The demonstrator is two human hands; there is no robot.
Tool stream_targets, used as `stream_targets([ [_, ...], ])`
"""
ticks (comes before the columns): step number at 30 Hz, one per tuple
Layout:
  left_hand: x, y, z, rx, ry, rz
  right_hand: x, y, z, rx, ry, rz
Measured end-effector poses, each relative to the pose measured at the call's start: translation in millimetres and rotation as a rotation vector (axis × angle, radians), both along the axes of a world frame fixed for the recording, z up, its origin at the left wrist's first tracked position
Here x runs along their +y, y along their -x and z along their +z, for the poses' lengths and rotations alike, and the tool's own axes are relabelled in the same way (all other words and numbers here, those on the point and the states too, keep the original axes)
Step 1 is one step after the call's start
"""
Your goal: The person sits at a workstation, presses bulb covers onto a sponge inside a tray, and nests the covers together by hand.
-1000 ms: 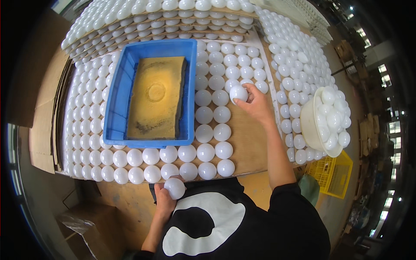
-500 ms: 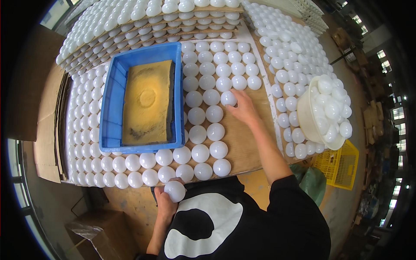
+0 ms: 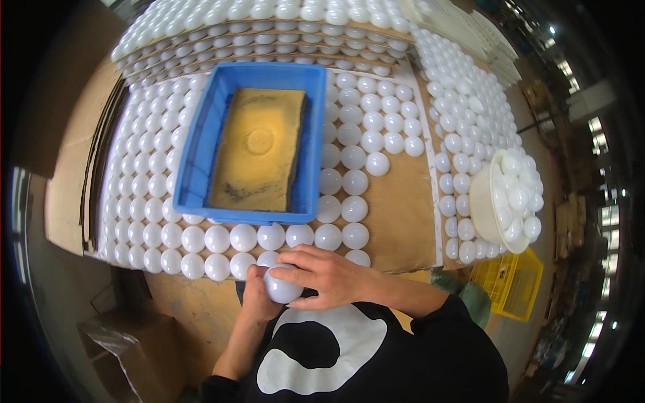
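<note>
Close to my body, just off the table's front edge, both hands are on one glossy white bulb globe (image 3: 283, 287). My left hand (image 3: 258, 295) grips it from the left side, thumb upward. Across its top and right side curl the fingers of my right hand (image 3: 327, 276). The underside of the globe is hidden. Beyond my hands, rows of similar white globes (image 3: 216, 239) stand on a brown board (image 3: 400, 215). At the right end of those rows, a single globe (image 3: 377, 164) begins a partly filled column.
A blue bin (image 3: 181, 181) holding a yellow, dark-stained foam block (image 3: 259, 144) stands among the globes. Layered boards of globes (image 3: 269, 39) rise behind. To the right are a cream tub (image 3: 485, 208) heaped with globes and a yellow crate (image 3: 524, 289). Cardboard sheets (image 3: 80, 168) lean left.
My right hand has left the globe in the partly filled column and come back to the globe in my left hand. That placed globe stays on the board. The view has shifted.
</note>
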State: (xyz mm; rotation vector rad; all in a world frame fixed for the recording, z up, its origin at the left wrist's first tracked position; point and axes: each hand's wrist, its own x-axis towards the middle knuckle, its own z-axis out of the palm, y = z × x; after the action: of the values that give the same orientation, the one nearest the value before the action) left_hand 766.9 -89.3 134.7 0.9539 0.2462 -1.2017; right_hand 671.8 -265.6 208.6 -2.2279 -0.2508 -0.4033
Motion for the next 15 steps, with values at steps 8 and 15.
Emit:
stream_targets([
  [8,31,-7,3,-0.225,0.409,-0.059,-76,-101,46,0.038,0.169,-0.235],
  [15,53,3,-10,-0.279,0.259,-0.09,-123,-207,3,0.508,0.325,-0.278],
])
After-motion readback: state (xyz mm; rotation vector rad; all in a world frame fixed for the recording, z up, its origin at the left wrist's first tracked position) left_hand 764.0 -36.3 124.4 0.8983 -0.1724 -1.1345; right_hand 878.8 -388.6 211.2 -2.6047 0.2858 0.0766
